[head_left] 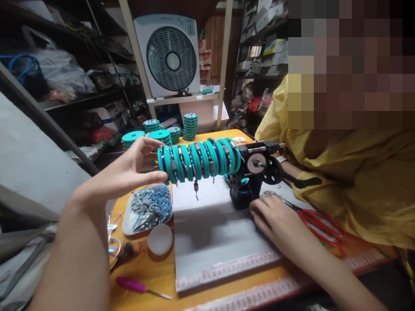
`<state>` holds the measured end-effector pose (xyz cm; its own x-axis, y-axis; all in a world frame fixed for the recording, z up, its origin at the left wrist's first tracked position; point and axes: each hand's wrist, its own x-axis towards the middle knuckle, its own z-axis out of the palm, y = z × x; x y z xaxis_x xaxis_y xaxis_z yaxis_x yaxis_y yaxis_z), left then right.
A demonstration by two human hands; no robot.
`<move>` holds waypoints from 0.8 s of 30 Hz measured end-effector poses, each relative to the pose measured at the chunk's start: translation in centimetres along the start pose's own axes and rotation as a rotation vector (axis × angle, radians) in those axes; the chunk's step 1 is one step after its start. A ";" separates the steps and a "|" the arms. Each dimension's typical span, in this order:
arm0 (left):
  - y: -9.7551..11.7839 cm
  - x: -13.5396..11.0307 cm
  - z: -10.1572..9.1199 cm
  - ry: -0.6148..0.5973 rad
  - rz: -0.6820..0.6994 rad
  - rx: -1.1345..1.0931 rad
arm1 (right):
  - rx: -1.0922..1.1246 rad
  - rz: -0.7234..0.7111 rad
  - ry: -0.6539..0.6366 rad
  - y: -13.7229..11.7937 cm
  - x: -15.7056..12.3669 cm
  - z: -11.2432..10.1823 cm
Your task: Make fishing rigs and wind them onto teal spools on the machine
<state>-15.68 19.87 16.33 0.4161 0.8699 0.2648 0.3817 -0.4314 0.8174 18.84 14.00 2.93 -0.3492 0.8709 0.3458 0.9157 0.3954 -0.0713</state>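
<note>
A row of teal line spools is mounted side by side on the shaft of a black hand-crank winder. Dark line with small weights and swivels is wound on the spools, and one weight dangles below them. My left hand is closed round the row's left end, thumb in front and fingers behind. Beside the winder's foot, my right hand rests low over the grey board with its fingers curled down. Whatever lies under those fingertips is hidden.
Left of the board are a tray of small blue and metal parts, a white round lid and a purple-handled screwdriver. Red-handled scissors lie right. Stacked teal spools and a fan stand behind. A person in yellow sits opposite.
</note>
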 end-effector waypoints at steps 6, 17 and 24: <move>0.0 -0.1 -0.2 -0.049 -0.012 -0.025 | 0.111 0.012 0.242 -0.3 -2.0 -1.6; -0.1 0.0 -0.4 -0.078 0.117 -0.048 | 0.516 -0.442 0.497 -8.7 8.0 -10.6; -0.3 0.0 -0.3 -0.102 0.161 -0.100 | 0.639 -0.516 0.375 -11.9 14.3 -9.7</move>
<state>-16.06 20.14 16.23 0.5485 0.7609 0.3467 0.2217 -0.5321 0.8172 4.87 18.97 17.78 -0.4961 0.4318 0.7532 0.3390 0.8950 -0.2898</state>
